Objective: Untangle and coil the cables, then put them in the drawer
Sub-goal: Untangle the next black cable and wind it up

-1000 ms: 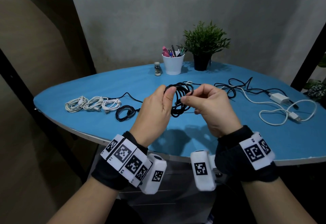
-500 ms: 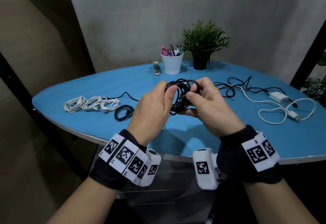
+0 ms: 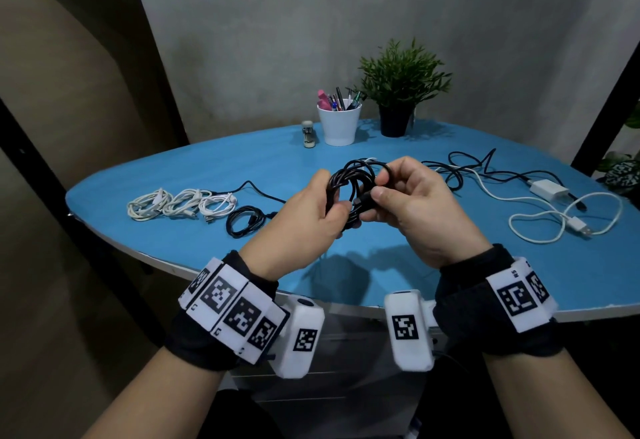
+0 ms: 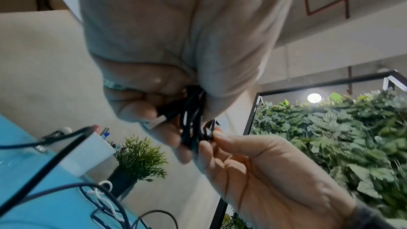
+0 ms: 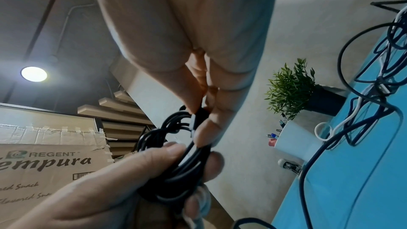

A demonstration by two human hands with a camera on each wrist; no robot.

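Above the blue bench, the left hand grips one black cable coil while the right hand pinches its plug end. Four coiled cables, three white and one black, lie left; a loose tangle lies right. Since a second ago, the right hand has closed against the coil.

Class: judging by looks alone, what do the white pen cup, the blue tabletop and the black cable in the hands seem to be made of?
White pen cup: smooth and opaque, ceramic or plastic. Blue tabletop: matte blue surface over a pale edge, probably laminated board. Black cable: flexible with a slight sheen, likely rubber or plastic sheathing.
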